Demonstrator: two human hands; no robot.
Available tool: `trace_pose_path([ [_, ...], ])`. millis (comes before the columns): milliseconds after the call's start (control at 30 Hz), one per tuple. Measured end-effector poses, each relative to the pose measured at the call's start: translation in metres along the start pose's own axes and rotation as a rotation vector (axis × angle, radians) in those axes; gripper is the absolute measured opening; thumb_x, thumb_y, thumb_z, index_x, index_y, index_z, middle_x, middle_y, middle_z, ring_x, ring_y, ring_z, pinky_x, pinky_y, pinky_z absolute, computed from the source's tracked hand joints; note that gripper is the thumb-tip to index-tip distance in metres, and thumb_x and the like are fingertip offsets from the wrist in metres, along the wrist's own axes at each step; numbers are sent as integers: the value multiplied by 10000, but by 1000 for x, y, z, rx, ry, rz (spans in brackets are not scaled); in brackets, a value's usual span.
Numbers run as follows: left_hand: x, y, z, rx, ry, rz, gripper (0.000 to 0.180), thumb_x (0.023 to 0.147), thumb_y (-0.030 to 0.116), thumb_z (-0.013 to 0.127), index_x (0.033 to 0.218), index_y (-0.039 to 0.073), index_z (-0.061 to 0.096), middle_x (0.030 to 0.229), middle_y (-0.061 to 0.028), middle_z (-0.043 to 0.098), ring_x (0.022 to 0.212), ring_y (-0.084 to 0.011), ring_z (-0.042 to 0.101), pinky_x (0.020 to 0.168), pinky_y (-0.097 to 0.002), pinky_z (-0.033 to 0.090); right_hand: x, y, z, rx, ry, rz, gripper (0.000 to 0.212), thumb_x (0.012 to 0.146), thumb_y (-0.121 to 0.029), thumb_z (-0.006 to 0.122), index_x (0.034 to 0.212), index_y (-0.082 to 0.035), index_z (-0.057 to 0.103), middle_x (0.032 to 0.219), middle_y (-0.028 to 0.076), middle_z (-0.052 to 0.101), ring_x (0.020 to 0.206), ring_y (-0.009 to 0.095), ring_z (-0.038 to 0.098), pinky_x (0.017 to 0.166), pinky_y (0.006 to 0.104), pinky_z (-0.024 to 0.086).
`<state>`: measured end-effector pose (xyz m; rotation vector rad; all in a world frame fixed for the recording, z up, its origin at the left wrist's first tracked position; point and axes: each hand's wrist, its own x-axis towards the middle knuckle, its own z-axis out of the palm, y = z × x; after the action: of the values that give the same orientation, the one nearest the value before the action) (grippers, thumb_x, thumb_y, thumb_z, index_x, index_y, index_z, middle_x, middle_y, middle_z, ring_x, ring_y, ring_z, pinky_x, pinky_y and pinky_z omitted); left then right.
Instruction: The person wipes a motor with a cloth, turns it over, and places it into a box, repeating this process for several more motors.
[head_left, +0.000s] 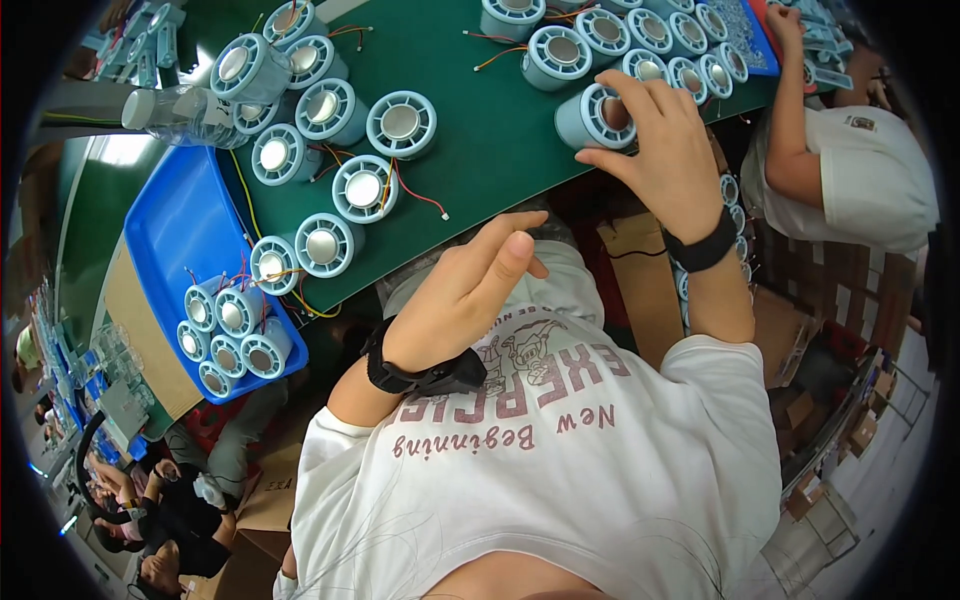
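Observation:
My right hand [665,150] curves its thumb and fingers around a light blue round housing [572,122] at the table's near edge. That housing leans over, its ribbed rim and metal disc facing toward my palm. In front of my shirt hovers my left hand [470,285], empty, with index finger and thumb stretched out and the other fingers partly bent. Nearest to it on the table are upright housings [328,245] of the same kind, each with a silver disc in a spoked rim. Thin red and yellow wires [420,192] trail from some, ending in small white plugs.
Several more housings [605,35] crowd the far right of the green table [480,130]. At left, a blue tray [175,215] carries a cluster of them beside a clear plastic bottle [185,112]. A co-worker's arm [790,110] reaches in at right. Cardboard [640,265] lies below the table edge.

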<state>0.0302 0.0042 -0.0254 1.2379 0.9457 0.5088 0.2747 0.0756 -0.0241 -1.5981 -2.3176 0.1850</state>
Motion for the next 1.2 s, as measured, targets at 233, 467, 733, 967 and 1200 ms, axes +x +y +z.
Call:
trace_pose_path([
  [233, -1, -4, -5, -46, -8, 99, 559, 1035, 460, 357, 1302, -9, 505, 937, -124, 676, 872, -218, 632, 778, -318, 488, 3, 4, 27, -367, 254, 45, 760, 641, -226, 846, 1336, -203, 537, 1225, 74, 537, 1047, 291, 498, 900, 388, 431],
  [467, -6, -8, -9, 16, -8, 34, 402, 1028, 306, 468, 1248, -19, 557, 962, -62, 684, 869, -106, 590, 785, -248, 459, 56, -69, 33, 175, 13, -488, 716, 691, -85, 786, 1352, -168, 525, 1316, 89, 512, 1128, 306, 487, 1004, 436, 394],
  [733, -29, -18, -22, -128, 294, 128, 344, 935, 129, 635, 1245, 0, 560, 1092, -80, 660, 935, -97, 612, 736, -217, 475, 93, -69, 55, 406, -339, -444, 672, 689, -51, 787, 1315, -110, 552, 1300, 103, 518, 1113, 276, 545, 918, 364, 494],
  [967, -27, 4, -19, 445, 809, 463, 636, 762, -13, 771, 1333, 1, 494, 1306, -127, 554, 1030, -140, 601, 663, -206, 492, 78, -57, -12, 798, -512, -366, 710, 699, -197, 855, 1318, -45, 540, 1268, 73, 542, 1118, 203, 574, 911, 353, 514],
  [1200, -20, -1, -18, 107, 612, 504, 647, 797, 80, 767, 1356, -37, 464, 1285, -140, 565, 1045, -190, 604, 770, -261, 515, 64, -47, -24, 1056, -659, -257, 828, 649, -267, 891, 1343, -17, 515, 1295, 81, 527, 1151, 192, 557, 913, 342, 504],
])
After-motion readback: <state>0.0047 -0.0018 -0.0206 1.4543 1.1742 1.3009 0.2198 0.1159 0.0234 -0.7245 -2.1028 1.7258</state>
